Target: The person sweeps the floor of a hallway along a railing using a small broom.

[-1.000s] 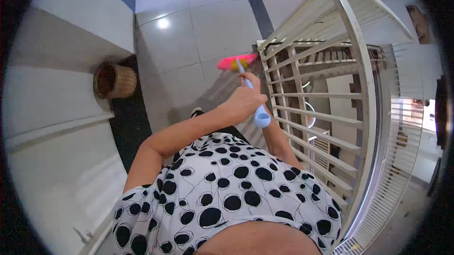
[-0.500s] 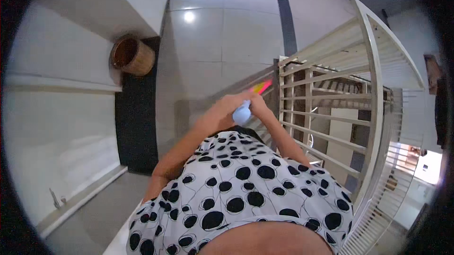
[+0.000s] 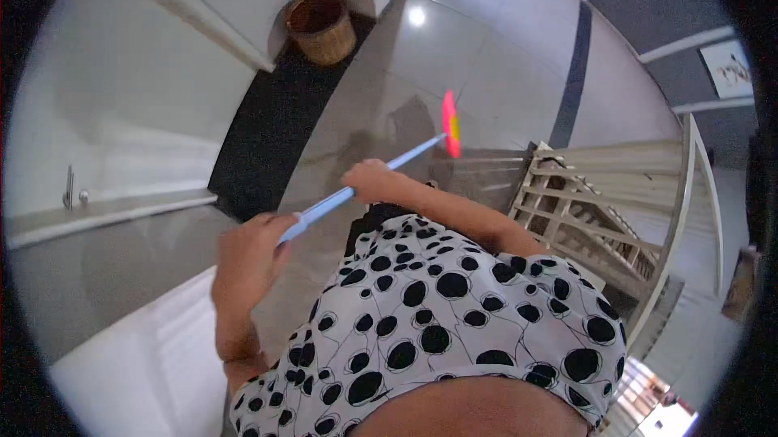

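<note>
A light blue broom handle [image 3: 324, 207] runs slantwise across the middle of the view. Its pink and yellow head [image 3: 450, 124] is over the tiled floor, slightly blurred. My left hand [image 3: 250, 259] is closed round the handle's near end, low on the left. Farther along the shaft, my right hand [image 3: 373, 181] grips it too; its forearm comes in from the right. I cannot see for certain whether the bristles touch the floor.
A woven basket [image 3: 326, 32] stands on a dark floor strip [image 3: 279, 113] by the wall at upper left. White stair railings [image 3: 689, 194] rise on the right, with stairs beyond them. Glossy tiles [image 3: 494, 56] cover the floor ahead. A white door [image 3: 121, 104] is at left.
The view has turned, so the basket and railings sit farther right. The handle's near end has swung to the left with one hand, the hands have moved apart, and the broom head shows fully again.
</note>
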Motion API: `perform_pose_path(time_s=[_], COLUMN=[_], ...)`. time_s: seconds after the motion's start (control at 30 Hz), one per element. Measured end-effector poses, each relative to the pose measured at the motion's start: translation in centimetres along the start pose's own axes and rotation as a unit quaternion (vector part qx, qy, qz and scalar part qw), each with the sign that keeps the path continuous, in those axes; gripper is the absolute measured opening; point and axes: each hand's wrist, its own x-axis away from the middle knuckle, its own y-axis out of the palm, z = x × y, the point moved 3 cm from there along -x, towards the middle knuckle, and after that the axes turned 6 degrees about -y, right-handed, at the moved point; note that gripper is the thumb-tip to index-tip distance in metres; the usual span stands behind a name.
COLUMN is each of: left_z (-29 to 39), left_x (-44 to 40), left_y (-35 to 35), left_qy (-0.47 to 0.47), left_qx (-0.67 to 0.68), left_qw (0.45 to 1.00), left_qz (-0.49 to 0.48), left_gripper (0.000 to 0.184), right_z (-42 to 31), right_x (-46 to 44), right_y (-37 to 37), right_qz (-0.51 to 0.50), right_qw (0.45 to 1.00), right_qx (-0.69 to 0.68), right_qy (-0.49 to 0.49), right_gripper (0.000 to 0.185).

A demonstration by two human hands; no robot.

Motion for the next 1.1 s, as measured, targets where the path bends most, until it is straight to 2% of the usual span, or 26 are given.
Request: perform_pose_path(time_s=[0.1,0.27,0.4,0.47,0.53,0.57,0.63,0.67,0.73,0.77,0.83,0.9,0.97,1.0,1.07,1.1], left_z=[1.4,5.4,4.9,4.4,3.6,3.3,3.5,3.4,3.2,2.9,2.8,3.0,3.4,3.6,3.9,3.5], left_x=[0.1,-0.7,-1.9,-2.8,-3.2,-3.1,-3.0,-2.9,-2.9,-2.9,-3.1,-4.1,-5.3,-5.4,-5.4,-5.2], left_y=[-3.5,-5.8,-3.4,-0.3,3.2,4.3,5.4,5.9,7.3,7.9,9.7,12.5,15.8,17.2,18.6,18.6], left_qy=[-0.022,-0.049,-0.01,0.013,0.061,0.05,0.128,0.118,0.101,0.091,0.117,0.131,0.116,0.106,0.157,0.154], left_qx=[-0.07,-0.173,-0.251,-0.241,-0.222,-0.219,-0.137,-0.134,-0.113,-0.109,-0.012,-0.014,0.014,0.016,0.034,0.034], left_qw=[0.997,0.984,0.965,0.969,0.973,0.974,0.979,0.981,0.988,0.99,0.993,0.991,0.99,0.991,0.985,0.986], left_qz=[0.002,-0.005,-0.076,-0.054,0.005,0.007,0.076,0.078,-0.005,-0.003,-0.01,-0.036,-0.085,-0.082,-0.061,-0.057], left_gripper=[0.028,0.029,0.023,0.016,0.005,0.005,0.006,0.006,0.012,0.012,0.011,0.012,0.015,0.015,0.02,0.02], right_z=[-1.8,-1.6,-1.1,0.0,1.8,2.4,3.3,3.7,4.2,4.5,6.8,8.1,10.3,10.6,11.2,11.5], right_x=[-0.9,-2.9,-6.4,-7.7,-7.3,-6.2,-3.9,-2.8,-0.3,1.1,3.2,5.4,6.9,8.1,9.0,8.9], right_y=[-3.4,-3.9,-0.5,2.0,4.4,5.3,6.3,6.6,7.4,7.9,10.3,10.8,12.6,12.7,12.5,12.2], right_qz=[0.06,0.143,0.226,0.303,0.287,0.271,0.207,0.16,0.09,0.067,0.052,0.028,-0.057,-0.068,-0.075,-0.086], right_qw=[0.997,0.983,0.957,0.926,0.938,0.95,0.972,0.985,0.996,0.997,0.997,0.997,0.99,0.989,0.988,0.986], right_qx=[-0.024,-0.064,-0.114,-0.15,-0.124,-0.099,-0.081,-0.048,-0.008,0.0,0.033,0.02,0.066,0.077,0.091,0.092], right_qy=[-0.046,-0.093,-0.144,-0.166,-0.149,-0.122,-0.079,-0.05,0.006,0.033,0.04,0.072,0.109,0.103,0.099,0.105], right_gripper=[0.017,0.015,0.015,0.016,0.019,0.023,0.027,0.027,0.027,0.026,0.021,0.019,0.017,0.019,0.021,0.022])
